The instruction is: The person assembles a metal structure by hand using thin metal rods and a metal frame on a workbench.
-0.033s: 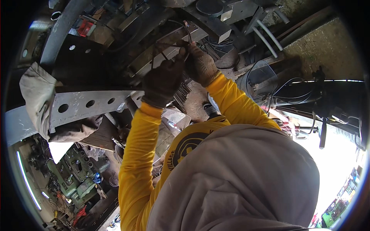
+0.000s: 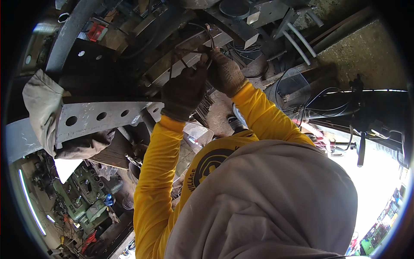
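Both my hands wear dark work gloves and meet at the upper middle of the view, beside the dark steel framework. My left hand (image 2: 185, 93) is closed, its fingertips pressed close to the other hand; what they hold is hidden in shadow. My right hand (image 2: 226, 73) is closed round the lower end of a dark curved cable (image 2: 211, 36), which arcs upward from the fingers. A thin dark bent strip (image 2: 171, 64) shows just beyond my left hand, and I cannot tell whether it joins the cable.
A grey steel beam with round holes (image 2: 88, 116) runs at the left, with a grey cloth (image 2: 41, 108) draped over its end. A wire mesh basket (image 2: 293, 88) stands right of my right forearm. A green machine (image 2: 82, 200) sits at the lower left.
My left hand and forearm have shifted very slightly to the right. The right hand and the cable stay nearly in place.
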`<state>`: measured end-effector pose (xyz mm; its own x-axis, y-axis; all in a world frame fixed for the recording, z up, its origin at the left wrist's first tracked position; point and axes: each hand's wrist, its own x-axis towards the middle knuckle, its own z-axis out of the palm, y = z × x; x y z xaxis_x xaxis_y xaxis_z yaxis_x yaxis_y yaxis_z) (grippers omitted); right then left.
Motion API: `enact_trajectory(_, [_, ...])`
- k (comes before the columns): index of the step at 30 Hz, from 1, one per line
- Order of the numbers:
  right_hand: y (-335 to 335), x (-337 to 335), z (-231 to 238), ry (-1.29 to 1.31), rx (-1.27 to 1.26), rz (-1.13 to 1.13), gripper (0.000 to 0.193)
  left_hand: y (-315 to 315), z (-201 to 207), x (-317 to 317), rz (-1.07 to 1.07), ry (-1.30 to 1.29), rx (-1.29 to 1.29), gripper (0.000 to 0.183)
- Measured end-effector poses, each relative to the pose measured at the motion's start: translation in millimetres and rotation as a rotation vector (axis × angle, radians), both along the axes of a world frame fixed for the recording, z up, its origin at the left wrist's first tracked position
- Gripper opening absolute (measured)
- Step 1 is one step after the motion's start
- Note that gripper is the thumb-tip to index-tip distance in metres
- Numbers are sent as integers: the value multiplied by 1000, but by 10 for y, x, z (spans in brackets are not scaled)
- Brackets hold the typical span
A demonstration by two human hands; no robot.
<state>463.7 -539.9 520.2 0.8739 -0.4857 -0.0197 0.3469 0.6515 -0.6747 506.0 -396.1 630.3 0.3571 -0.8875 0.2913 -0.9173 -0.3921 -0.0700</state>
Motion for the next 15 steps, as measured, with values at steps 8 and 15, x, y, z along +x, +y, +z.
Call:
enact_trajectory(8, [-183, -58, 135, -67, -46, 191, 42, -211, -7, -80, 87, -10, -30, 50])
enact_trajectory(15, [-92, -53, 148, -7, 156, 126, 31, -77, 67, 271, -204, -66, 26, 55])
